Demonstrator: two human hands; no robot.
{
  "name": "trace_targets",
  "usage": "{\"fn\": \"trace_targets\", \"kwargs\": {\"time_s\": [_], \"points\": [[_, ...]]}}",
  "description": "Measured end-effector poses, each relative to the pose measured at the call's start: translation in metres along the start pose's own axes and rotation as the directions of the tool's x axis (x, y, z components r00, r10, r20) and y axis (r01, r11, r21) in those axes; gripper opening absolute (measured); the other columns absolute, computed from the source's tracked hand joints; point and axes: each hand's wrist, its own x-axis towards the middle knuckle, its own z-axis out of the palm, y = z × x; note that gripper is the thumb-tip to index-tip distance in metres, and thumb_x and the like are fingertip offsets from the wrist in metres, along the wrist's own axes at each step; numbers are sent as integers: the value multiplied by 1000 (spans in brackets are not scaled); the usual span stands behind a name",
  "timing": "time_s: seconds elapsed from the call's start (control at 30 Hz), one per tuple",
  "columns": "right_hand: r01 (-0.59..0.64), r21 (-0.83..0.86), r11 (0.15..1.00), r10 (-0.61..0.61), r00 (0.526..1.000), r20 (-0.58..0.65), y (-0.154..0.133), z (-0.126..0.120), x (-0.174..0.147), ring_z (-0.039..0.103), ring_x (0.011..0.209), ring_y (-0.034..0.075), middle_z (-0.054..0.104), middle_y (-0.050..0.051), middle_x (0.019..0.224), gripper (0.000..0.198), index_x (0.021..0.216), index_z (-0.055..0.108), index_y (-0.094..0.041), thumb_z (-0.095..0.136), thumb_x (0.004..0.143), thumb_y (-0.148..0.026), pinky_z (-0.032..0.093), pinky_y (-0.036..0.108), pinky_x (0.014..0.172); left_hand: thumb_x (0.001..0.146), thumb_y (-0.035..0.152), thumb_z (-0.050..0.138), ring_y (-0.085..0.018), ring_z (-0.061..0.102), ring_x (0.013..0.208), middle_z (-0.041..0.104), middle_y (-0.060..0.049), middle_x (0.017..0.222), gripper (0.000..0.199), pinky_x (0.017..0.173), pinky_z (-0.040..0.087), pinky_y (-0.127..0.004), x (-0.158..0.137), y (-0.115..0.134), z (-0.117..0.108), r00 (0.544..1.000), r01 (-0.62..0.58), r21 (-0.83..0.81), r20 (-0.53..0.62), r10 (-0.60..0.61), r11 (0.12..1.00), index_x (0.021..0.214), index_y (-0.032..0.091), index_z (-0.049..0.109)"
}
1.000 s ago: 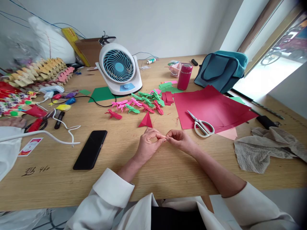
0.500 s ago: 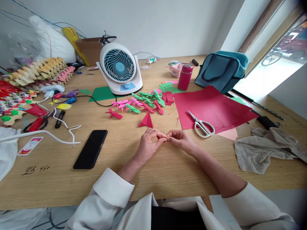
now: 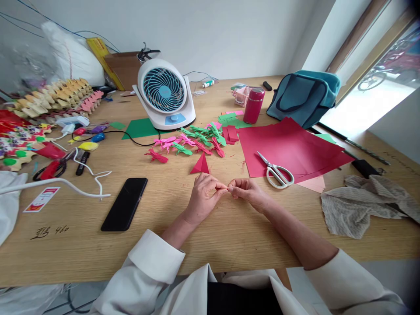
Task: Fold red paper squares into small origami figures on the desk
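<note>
Wooden tabletop (image 3: 223, 240) spreads beneath a person's two bare hands, with a pale wall (image 3: 229, 39) behind it. Left hand (image 3: 204, 193) and right hand (image 3: 246, 192) face each other, each with thumb and fingertips pinched together, the two sets of tips meeting or nearly so; whatever they grip is hidden, so it cannot be told. To the left of the left hand lies a black phone (image 3: 124, 204); well to the right of the right hand, a crumpled grey cloth (image 3: 344, 210). Just beyond the left hand sits a folded red paper triangle (image 3: 201, 164). Beyond and to the right of the right hand, white-handled scissors (image 3: 270, 165) lie across the near edge of large red paper sheets (image 3: 295, 144). Past the triangle is a loose cluster of small paper figures (image 3: 201, 147) in green, pink and red. Farther off, a white fan (image 3: 165, 92) stands beyond the left hand, a red flask (image 3: 253, 107) beyond the right hand, and a teal bag (image 3: 302, 98) farther right
</note>
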Motion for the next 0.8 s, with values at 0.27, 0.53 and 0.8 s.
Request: {"fn": "trace_targets", "kwargs": {"time_s": [0.27,0.53,0.8], "points": [[58,-11,998,-59,997,-44,-1,-1,0,36,56,10,50,-3,62,44,77,61,-18,72,73,-61,26,26,54,90,23,62,-21,53,88,66,-2,82,10,89,41,-38,0,-4,1,999,-31,110,33,27,993,80,22,62],[313,-249,917,-338,939,-66,2,5,-5,56,75,15,61,3,82,25,89,61,-19,62,89,-45,44,29,72,87,18,63,-20,53,82,64,-2,78,12,82,42,-35,-1,-3,4,999,32,38,6,-32,999,76,21,60],[394,-419,818,-462,884,-70,-2,8,-8,57,72,14,61,2,80,10,85,60,-19,59,90,-27,45,28,69,85,23,70,-19,54,80,65,-2,74,13,80,44,-34,-3,-2,6,997,32,-11,-76,-33,999,73,19,66]]}}
